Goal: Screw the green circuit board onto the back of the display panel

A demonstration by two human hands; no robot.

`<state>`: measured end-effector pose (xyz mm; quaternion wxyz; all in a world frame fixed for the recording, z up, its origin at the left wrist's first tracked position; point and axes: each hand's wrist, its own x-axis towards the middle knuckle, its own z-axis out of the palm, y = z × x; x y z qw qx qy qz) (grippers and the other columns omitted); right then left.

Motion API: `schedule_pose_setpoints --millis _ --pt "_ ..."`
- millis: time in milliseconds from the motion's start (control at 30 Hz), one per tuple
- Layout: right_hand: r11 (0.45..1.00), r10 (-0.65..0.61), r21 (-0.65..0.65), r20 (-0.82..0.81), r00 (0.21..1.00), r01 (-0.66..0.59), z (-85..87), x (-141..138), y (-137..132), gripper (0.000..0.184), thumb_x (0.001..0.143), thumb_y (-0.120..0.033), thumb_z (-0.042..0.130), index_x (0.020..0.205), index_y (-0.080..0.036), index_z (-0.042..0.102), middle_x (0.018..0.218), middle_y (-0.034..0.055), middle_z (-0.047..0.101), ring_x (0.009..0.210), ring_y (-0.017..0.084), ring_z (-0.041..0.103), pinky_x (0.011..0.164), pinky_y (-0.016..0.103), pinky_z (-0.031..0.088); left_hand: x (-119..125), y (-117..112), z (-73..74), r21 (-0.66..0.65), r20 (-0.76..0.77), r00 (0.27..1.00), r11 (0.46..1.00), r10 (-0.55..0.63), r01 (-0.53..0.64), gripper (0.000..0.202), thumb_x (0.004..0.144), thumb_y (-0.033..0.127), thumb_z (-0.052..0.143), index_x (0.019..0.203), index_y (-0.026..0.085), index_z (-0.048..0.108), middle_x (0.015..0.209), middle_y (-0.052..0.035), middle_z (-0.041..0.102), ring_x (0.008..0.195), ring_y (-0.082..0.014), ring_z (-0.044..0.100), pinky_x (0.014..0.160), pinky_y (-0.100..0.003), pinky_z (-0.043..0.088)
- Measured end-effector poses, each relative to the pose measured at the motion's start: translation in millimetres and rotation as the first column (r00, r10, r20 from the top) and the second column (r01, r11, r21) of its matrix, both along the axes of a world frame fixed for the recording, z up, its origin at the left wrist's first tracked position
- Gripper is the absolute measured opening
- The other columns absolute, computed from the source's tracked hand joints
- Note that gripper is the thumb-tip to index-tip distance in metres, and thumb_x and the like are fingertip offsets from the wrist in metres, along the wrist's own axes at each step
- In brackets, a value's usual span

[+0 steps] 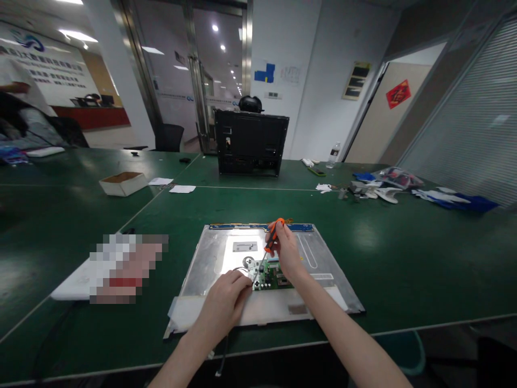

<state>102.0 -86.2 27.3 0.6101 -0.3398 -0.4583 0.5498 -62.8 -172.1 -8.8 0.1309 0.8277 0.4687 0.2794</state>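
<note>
An orange and black screwdriver (272, 237) is gripped in my right hand (289, 253), its shaft slanting down and left. The tip meets the lower left part of a green circuit board (267, 274). That board sits on the silver metal back of a display panel (327, 258), which lies flat before me. My left hand (226, 293) rests at the board's left edge by the tip, its fingers bent and pressed together; what they hold, if anything, is hidden. A thin blue strip board (230, 227) runs along the panel's far edge.
Beyond the panel a black monitor housing (251, 143) stands upright on the green table (404, 258). To the left are an open cardboard box (123, 184) and a white object (76, 280), partly pixelated. Loose parts (363, 189) and a bottle (333, 155) lie at right. A cable (221, 358) hangs over the near edge.
</note>
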Motion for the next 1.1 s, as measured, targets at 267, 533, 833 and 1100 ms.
schedule_pose_setpoints --millis 267,533,833,1100 --pt "0.999 0.044 0.019 0.086 0.995 -0.046 -4.4 -5.7 -2.4 0.038 0.085 -0.058 0.050 0.086 -0.020 0.052 0.060 -0.0050 0.054 0.042 0.007 0.049 0.033 0.017 0.029 0.0 -0.2 0.6 -0.015 0.012 1.000 1.000 0.019 -0.019 0.010 0.087 0.013 0.047 0.086 0.020 0.055 0.088 -0.0057 0.060 0.083 -0.0227 0.057 0.072 -0.033 0.043" --pt "0.996 0.059 0.063 0.159 0.985 -0.070 -0.9 -4.2 -6.1 0.039 0.085 -0.058 0.049 0.088 -0.020 0.052 0.061 -0.0043 0.055 0.044 0.008 0.051 0.035 0.017 0.032 -0.2 0.0 -0.6 -0.009 0.035 0.999 1.000 0.028 -0.027 0.011 0.088 0.013 0.047 0.089 0.020 0.056 0.097 -0.0074 0.058 0.091 -0.0232 0.055 0.078 -0.036 0.045" --pt "0.993 0.038 0.105 0.207 0.978 -0.061 -0.7 -5.1 -6.2 0.038 0.086 -0.057 0.049 0.088 -0.020 0.052 0.061 -0.0043 0.056 0.044 0.008 0.051 0.037 0.018 0.034 0.0 -3.8 7.8 -0.003 0.039 0.999 1.000 0.014 -0.014 0.014 0.085 0.010 0.047 0.089 0.019 0.056 0.097 -0.0082 0.057 0.091 -0.0241 0.054 0.079 -0.038 0.046" --pt "0.982 0.022 0.176 0.244 0.970 -0.066 -1.5 -5.1 -10.7 0.034 0.089 -0.054 0.046 0.092 -0.020 0.051 0.064 -0.0041 0.056 0.047 0.008 0.053 0.043 0.020 0.038 -0.4 -1.9 3.9 -0.017 0.071 0.997 1.000 0.014 -0.013 0.015 0.085 0.010 0.047 0.089 0.019 0.058 0.099 -0.0083 0.057 0.093 -0.0239 0.055 0.081 -0.038 0.046"
